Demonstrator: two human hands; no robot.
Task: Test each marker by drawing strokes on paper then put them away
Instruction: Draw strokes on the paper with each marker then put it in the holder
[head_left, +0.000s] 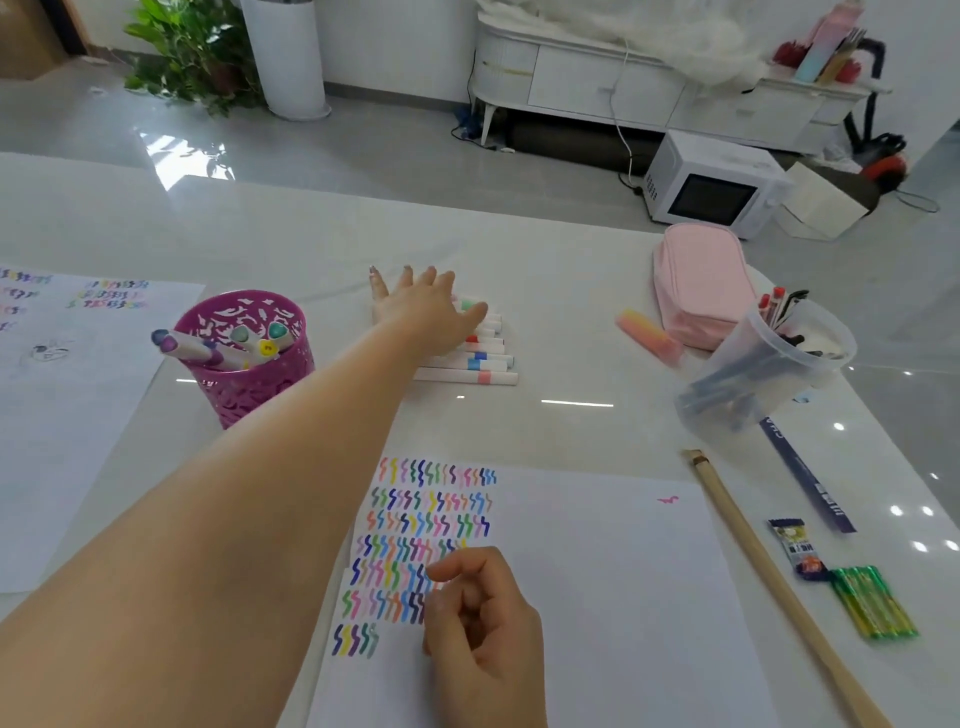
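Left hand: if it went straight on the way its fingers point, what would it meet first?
Probably nothing. The left hand lies over the row of markers, fingers aimed past them across bare table. That line looks free to the table's far edge, though depth is hard to judge here.

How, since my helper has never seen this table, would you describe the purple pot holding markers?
Start at the white glossy table and go to its left half. There stands a round purple openwork cup with leaf-like cut-outs, holding white markers with coloured caps. Unlike the clear plastic tub at the right edge, it is opaque, magenta and lacy.
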